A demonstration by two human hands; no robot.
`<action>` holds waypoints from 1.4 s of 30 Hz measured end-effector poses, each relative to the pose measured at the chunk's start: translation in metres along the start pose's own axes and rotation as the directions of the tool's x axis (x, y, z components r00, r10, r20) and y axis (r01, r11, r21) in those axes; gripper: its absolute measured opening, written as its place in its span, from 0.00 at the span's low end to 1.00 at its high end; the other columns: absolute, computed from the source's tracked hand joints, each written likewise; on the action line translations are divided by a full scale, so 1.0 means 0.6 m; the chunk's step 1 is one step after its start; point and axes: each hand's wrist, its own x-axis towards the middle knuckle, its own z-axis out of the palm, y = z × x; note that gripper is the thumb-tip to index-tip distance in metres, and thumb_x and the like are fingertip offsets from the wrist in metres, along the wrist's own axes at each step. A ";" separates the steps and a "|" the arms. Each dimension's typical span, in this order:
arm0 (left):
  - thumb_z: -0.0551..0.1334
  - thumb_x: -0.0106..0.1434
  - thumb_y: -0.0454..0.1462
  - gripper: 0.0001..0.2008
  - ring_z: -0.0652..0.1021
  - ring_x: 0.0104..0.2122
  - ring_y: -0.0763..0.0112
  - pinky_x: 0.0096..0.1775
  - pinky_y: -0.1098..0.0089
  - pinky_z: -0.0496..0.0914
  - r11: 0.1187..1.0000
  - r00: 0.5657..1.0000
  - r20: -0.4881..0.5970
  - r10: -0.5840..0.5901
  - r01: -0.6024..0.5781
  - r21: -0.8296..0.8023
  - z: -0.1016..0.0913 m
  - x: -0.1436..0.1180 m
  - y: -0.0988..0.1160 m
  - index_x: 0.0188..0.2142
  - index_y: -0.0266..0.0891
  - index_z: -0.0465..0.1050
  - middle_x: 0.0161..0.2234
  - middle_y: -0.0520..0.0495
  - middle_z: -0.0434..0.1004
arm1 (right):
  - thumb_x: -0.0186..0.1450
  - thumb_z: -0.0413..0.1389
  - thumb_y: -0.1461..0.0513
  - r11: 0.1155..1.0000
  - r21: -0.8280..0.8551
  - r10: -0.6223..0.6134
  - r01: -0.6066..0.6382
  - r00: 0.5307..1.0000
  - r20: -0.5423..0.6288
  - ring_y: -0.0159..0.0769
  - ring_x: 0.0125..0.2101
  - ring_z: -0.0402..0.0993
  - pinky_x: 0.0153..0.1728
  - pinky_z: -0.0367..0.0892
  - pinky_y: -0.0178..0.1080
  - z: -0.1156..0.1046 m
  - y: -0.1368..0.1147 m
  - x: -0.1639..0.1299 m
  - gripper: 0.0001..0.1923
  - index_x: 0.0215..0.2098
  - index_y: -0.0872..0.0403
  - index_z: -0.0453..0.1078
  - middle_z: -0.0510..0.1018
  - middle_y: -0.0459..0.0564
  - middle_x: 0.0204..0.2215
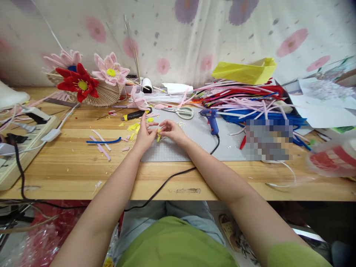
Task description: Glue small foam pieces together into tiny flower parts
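Note:
Over the left part of a grey cutting mat (178, 154), my two hands meet at a small yellow strip (158, 136). My left hand (145, 134) pinches it from the left between thumb and fingers, with the index finger raised. From the other side my right hand (173, 131) closes its fingertips on the same strip. Its exact shape is partly hidden by the fingers. Yellow scraps (134, 127) lie beside my left hand. Just beyond are a black and yellow utility knife (136, 114) and scissors (182, 112). A blue glue gun (210, 119) rests to the right.
Pink and red fuzzy flowers (82, 85) stand at the back left. Bundles of pipe cleaners (250, 100) lie under a yellow sheet (244, 72). A power strip (30, 148) is at the left edge, a plastic cup (333, 155) at the right. The black cord (167, 181) crosses the table edge.

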 end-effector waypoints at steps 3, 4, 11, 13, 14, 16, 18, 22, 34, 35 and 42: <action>0.66 0.50 0.35 0.49 0.76 0.27 0.78 0.34 0.72 0.71 0.995 0.998 0.012 -0.057 0.058 -0.086 0.002 0.002 0.002 0.65 0.47 0.38 0.45 0.42 0.73 | 0.45 0.64 0.63 0.999 0.029 0.020 -0.018 0.998 -0.056 0.26 0.25 0.70 0.32 0.68 0.35 -0.001 -0.002 -0.003 0.19 0.33 0.53 0.63 0.72 0.39 0.22; 0.67 0.49 0.34 0.51 0.76 0.28 0.78 0.35 0.71 0.71 0.993 0.998 0.017 -0.061 0.062 -0.099 0.003 0.002 0.002 0.65 0.47 0.38 0.46 0.42 0.73 | 0.45 0.64 0.63 0.999 0.044 0.032 -0.029 0.997 -0.075 0.27 0.25 0.70 0.32 0.68 0.35 -0.001 -0.003 -0.004 0.19 0.33 0.53 0.63 0.72 0.39 0.23; 0.67 0.47 0.32 0.53 0.75 0.28 0.80 0.34 0.73 0.71 0.998 0.999 0.039 -0.023 0.025 -0.058 0.004 0.000 -0.001 0.65 0.50 0.37 0.45 0.44 0.72 | 0.48 0.63 0.59 0.998 0.040 0.054 -0.050 0.993 -0.101 0.29 0.26 0.72 0.33 0.68 0.36 -0.006 -0.004 -0.003 0.16 0.33 0.53 0.64 0.74 0.42 0.24; 0.67 0.48 0.32 0.53 0.74 0.28 0.80 0.33 0.74 0.70 0.999 0.998 0.062 -0.007 0.009 -0.032 0.003 -0.001 -0.001 0.66 0.51 0.36 0.45 0.44 0.72 | 0.47 0.64 0.59 1.000 0.005 0.000 0.001 0.994 -0.112 0.29 0.27 0.71 0.33 0.69 0.36 -0.007 -0.002 0.000 0.17 0.32 0.53 0.64 0.74 0.42 0.25; 0.66 0.49 0.32 0.52 0.74 0.28 0.80 0.32 0.74 0.70 1.000 0.997 0.078 0.003 -0.001 -0.020 0.002 -0.001 -0.001 0.66 0.52 0.36 0.45 0.44 0.72 | 0.46 0.64 0.59 1.000 -0.014 -0.029 0.028 0.993 -0.117 0.29 0.27 0.71 0.34 0.69 0.37 -0.007 -0.001 0.001 0.17 0.32 0.53 0.64 0.74 0.42 0.25; 0.65 0.50 0.32 0.51 0.74 0.28 0.80 0.32 0.74 0.70 1.000 0.993 0.114 0.020 -0.021 0.004 0.001 -0.003 0.000 0.66 0.52 0.35 0.45 0.44 0.71 | 0.46 0.64 0.59 0.997 -0.039 -0.063 0.059 0.992 -0.112 0.29 0.29 0.71 0.35 0.69 0.37 -0.007 -0.001 0.002 0.18 0.32 0.52 0.64 0.75 0.42 0.27; 0.64 0.51 0.32 0.51 0.75 0.28 0.80 0.32 0.73 0.70 0.999 0.989 0.143 0.039 -0.044 0.031 0.000 -0.004 0.001 0.66 0.52 0.34 0.46 0.43 0.71 | 0.47 0.63 0.60 0.998 -0.041 -0.058 0.054 0.995 -0.087 0.30 0.30 0.72 0.36 0.69 0.38 -0.007 -0.001 0.001 0.18 0.34 0.52 0.64 0.76 0.43 0.29; 0.64 0.53 0.33 0.50 0.75 0.30 0.78 0.33 0.73 0.71 0.990 0.982 0.165 0.094 -0.110 0.088 -0.001 -0.004 -0.003 0.66 0.52 0.33 0.47 0.42 0.70 | 0.48 0.62 0.62 0.999 -0.044 -0.032 0.030 0.999 -0.043 0.30 0.30 0.73 0.36 0.68 0.38 -0.008 -0.003 -0.001 0.18 0.35 0.52 0.63 0.76 0.42 0.27; 0.64 0.52 0.34 0.32 0.77 0.34 0.74 0.41 0.65 0.73 0.880 0.962 0.081 -0.260 0.271 -0.390 0.014 -0.004 0.019 0.55 0.42 0.57 0.40 0.45 0.74 | 0.49 0.61 0.56 0.991 -0.075 -0.120 0.108 0.974 -0.190 0.27 0.25 0.70 0.32 0.66 0.35 0.001 -0.005 0.000 0.19 0.36 0.51 0.61 0.72 0.39 0.24; 0.65 0.53 0.35 0.28 0.78 0.34 0.73 0.41 0.64 0.73 0.852 0.950 0.090 -0.299 0.309 -0.422 0.016 -0.004 0.023 0.53 0.40 0.59 0.39 0.45 0.75 | 0.49 0.61 0.55 0.992 -0.066 -0.115 0.104 0.974 -0.196 0.27 0.25 0.70 0.31 0.66 0.35 0.003 -0.005 0.000 0.19 0.36 0.51 0.61 0.72 0.39 0.25; 0.68 0.51 0.39 0.16 0.79 0.30 0.72 0.38 0.65 0.75 0.843 0.909 0.116 -0.400 0.414 -0.343 0.017 -0.010 0.039 0.36 0.33 0.69 0.29 0.47 0.76 | 0.50 0.61 0.54 0.993 -0.030 -0.119 0.115 0.967 -0.226 0.28 0.27 0.69 0.33 0.66 0.36 0.008 -0.010 -0.005 0.21 0.37 0.50 0.59 0.71 0.40 0.26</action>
